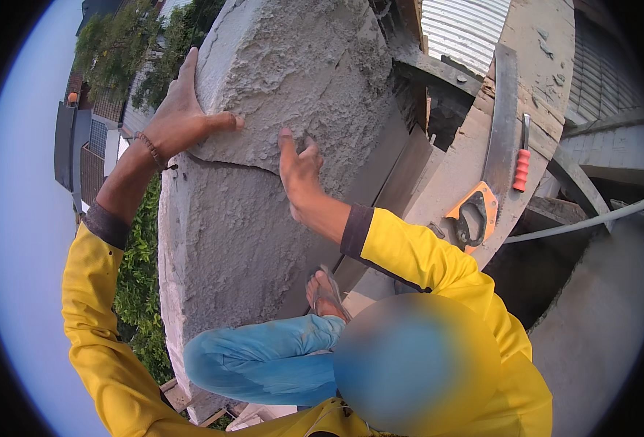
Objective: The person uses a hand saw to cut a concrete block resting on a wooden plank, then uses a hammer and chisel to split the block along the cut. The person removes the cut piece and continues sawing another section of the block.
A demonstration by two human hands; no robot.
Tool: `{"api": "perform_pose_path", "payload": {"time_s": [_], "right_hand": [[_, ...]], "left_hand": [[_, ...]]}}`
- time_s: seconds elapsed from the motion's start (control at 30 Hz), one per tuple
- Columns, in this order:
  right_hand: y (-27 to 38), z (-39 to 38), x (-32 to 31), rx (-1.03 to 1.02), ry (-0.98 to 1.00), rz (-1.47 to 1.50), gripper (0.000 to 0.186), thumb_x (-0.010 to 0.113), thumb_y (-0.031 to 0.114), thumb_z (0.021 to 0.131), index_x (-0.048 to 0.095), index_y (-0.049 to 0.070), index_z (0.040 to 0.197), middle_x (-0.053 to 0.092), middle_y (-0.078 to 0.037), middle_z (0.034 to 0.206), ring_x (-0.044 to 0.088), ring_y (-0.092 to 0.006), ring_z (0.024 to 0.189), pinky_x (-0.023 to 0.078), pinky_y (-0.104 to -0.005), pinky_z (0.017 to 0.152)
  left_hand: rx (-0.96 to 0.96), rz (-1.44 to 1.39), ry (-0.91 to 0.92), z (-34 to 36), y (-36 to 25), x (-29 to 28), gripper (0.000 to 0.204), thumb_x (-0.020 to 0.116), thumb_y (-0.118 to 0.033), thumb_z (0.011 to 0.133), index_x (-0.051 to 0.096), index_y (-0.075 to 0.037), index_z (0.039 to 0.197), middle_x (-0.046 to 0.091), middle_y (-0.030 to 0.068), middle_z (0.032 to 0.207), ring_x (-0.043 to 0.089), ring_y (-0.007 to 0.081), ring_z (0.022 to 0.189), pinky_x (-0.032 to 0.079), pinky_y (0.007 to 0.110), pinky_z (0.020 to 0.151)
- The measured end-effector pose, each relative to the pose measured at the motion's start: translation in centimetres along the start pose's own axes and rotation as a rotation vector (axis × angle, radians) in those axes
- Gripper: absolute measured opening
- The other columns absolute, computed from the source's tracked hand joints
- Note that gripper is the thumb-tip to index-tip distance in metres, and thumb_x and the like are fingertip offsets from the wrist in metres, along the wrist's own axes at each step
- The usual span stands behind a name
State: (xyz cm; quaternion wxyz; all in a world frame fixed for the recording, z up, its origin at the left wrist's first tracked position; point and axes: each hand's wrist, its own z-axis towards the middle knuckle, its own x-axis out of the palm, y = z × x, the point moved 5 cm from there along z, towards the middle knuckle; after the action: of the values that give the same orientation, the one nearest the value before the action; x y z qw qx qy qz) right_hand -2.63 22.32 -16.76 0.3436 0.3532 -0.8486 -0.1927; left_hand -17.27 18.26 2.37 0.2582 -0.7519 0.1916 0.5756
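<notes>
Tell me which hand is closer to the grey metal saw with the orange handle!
Right. The right hand is left of the saw, against the rough grey cement-like block; the left hand is farther left, at its edge.

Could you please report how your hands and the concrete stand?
Left hand spread over edge of concrete, right hand against its rough face. Dark crack between them. Saw and red-handled tool on the board, right side, clear of both hands.

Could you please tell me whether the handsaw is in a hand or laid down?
Laid down: the handsaw lies on the dusty board, while the left hand and right hand are at the rough block.
</notes>
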Motion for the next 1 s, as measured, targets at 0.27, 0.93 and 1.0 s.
{"api": "perform_pose_path", "payload": {"time_s": [0.27, 0.93, 1.0], "right_hand": [[-0.2, 0.9, 0.2, -0.018, 0.047, 0.156, 0.094, 0.045, 0.063, 0.105, 0.014, -0.002, 0.165, 0.019, -0.027, 0.167, 0.022, -0.0436, 0.157, 0.032, -0.0571, 0.125], [-1.8, 3.8, -2.3, -0.145, -0.100, 0.165, 0.096, 0.046, 0.071, 0.103, 0.028, -0.010, 0.152, 0.039, -0.029, 0.152, 0.040, -0.0334, 0.144, 0.029, -0.0425, 0.123], [-0.7, 4.1, -2.3, -0.170, -0.129, 0.176, 0.109, 0.045, 0.076, 0.101, 0.025, -0.016, 0.154, 0.030, -0.038, 0.157, 0.035, -0.0441, 0.150, 0.033, -0.0495, 0.122]], "left_hand": [[-0.108, -0.015, 0.051, -0.6, -1.6, 0.0, 0.144, 0.091, -0.044, 0.062, 0.005, 0.002, 0.168, 0.028, 0.0337, 0.166, 0.034, 0.0429, 0.154, 0.023, 0.044, 0.129], [-0.137, 0.089, -0.148, -3.0, -4.5, 1.8, 0.139, 0.089, -0.053, 0.068, 0.008, 0.004, 0.166, 0.049, 0.0371, 0.138, 0.055, 0.0492, 0.129, 0.045, 0.050, 0.111], [-0.148, 0.102, -0.156, -3.4, -4.6, 2.1, 0.139, 0.088, -0.052, 0.068, 0.008, 0.004, 0.166, 0.049, 0.0372, 0.139, 0.054, 0.0493, 0.129, 0.045, 0.050, 0.111]]}}
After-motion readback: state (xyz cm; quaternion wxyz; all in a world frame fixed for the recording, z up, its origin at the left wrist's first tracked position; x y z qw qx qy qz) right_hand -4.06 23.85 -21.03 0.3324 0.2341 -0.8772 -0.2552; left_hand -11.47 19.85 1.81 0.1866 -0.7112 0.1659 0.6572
